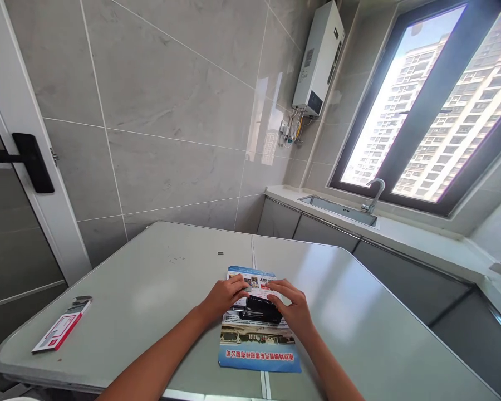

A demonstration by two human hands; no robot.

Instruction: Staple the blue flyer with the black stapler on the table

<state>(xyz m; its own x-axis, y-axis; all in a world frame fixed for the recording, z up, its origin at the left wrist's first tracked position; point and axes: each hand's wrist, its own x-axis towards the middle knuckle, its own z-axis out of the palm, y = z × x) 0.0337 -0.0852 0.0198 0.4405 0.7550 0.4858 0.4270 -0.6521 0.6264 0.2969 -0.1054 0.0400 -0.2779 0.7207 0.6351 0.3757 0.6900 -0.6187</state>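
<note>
A colour printed leaflet [256, 345] with a blue lower edge lies flat on the pale grey table [158, 289]. On its middle rests a small black object [259, 309], perhaps a stapler or folded case. My left hand [224, 297] is beside the object's left end, fingers curled with the tips pressed on the leaflet. My right hand [291, 307] lies over the object's right end, fingers bent and touching it and the paper above.
A red and white flat packet [62, 329] lies near the table's left edge. Behind are a tiled wall, a counter with a sink [338, 209] and tap [373, 195], a wall heater [319, 58], a window and a door [8, 184] at left.
</note>
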